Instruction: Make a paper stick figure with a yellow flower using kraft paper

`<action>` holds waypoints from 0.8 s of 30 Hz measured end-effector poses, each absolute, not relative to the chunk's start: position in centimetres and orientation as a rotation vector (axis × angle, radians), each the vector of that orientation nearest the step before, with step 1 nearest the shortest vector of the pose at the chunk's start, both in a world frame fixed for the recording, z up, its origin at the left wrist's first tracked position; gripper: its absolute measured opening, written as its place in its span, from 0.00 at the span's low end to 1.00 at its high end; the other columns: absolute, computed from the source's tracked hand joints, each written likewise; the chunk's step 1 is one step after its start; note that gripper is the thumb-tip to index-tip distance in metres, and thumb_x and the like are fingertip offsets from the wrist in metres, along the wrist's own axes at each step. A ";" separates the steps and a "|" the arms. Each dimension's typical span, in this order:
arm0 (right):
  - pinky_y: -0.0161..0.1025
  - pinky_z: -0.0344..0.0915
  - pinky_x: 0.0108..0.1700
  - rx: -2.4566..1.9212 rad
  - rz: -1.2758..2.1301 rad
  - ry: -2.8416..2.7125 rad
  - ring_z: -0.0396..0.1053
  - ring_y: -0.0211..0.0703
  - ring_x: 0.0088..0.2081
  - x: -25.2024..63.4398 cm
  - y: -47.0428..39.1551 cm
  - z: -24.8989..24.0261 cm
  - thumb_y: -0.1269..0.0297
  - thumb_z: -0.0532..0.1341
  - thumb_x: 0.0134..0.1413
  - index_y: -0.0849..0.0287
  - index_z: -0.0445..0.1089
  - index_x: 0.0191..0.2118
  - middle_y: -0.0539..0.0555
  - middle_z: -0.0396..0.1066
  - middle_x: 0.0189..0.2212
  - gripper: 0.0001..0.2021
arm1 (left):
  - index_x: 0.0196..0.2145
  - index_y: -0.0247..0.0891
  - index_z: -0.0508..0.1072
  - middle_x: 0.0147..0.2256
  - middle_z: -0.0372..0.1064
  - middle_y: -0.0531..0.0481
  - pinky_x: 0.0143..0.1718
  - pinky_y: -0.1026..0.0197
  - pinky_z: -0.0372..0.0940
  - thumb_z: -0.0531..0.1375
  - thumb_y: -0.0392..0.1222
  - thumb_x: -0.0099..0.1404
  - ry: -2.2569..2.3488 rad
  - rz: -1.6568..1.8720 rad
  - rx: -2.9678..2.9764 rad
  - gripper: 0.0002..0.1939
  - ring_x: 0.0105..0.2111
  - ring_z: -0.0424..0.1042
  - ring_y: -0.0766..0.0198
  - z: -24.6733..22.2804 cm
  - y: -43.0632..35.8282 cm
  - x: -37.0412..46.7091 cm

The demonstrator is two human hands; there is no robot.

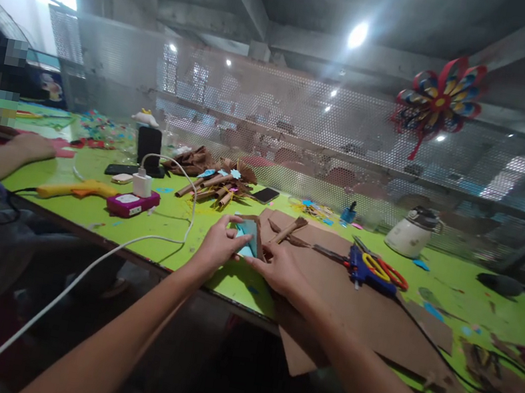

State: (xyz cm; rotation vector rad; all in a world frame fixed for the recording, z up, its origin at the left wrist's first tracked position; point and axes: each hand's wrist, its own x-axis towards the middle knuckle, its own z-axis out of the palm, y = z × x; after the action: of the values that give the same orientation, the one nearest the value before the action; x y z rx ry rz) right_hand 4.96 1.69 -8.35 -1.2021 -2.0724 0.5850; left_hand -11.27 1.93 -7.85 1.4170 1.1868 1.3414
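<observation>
Just above the table's front edge, my left hand (pixel 217 244) and my right hand (pixel 284 269) hold a small light-blue paper piece (pixel 248 229) between them. Brown paper (pixel 259 239) runs along its right side, by my right fingers; whether the two are joined I cannot tell. My left thumb lies across the blue face. Beyond my right hand, a rolled brown paper stick (pixel 291 230) with a frayed end rests on a brown cardboard sheet (pixel 327 289). Farther right are a blue glue gun (pixel 365 269) and scissors with yellow and red handles (pixel 384 271).
A white cable (pixel 132 243) crosses the front edge, leading to a charger (pixel 141 184) by a purple box (pixel 133 203). A yellow glue gun (pixel 75 189) lies left, near another person's hand (pixel 32 149). Brown paper rolls (pixel 218 185), a phone (pixel 265 194) and a white jug (pixel 411 233) stand behind.
</observation>
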 end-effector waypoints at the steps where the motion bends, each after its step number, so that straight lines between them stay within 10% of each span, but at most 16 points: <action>1: 0.35 0.57 0.30 -1.202 0.603 -2.054 0.64 0.40 0.28 4.9 1.8 -8.4 0.59 0.63 0.50 0.64 0.72 0.33 0.53 0.71 0.26 0.11 | 0.42 0.39 0.60 0.20 0.65 0.59 0.15 0.70 0.57 0.63 0.42 0.55 1.195 1.342 1.437 0.19 0.14 0.62 0.71 -8.0 2.0 -11.2; 24: 0.33 0.58 0.29 -1.115 0.763 -1.927 0.65 0.39 0.27 5.3 2.6 -9.0 0.60 0.62 0.46 0.64 0.74 0.32 0.51 0.71 0.25 0.11 | 0.32 0.37 0.62 0.16 0.59 0.61 0.14 0.71 0.52 0.59 0.48 0.58 1.204 1.383 1.485 0.12 0.12 0.61 0.72 -8.2 1.9 -10.8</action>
State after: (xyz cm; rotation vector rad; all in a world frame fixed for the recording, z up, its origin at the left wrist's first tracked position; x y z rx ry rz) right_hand 5.27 2.61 -8.99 -1.1154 -1.9269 0.7630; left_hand -10.83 1.95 -8.24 1.4854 1.2042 1.3830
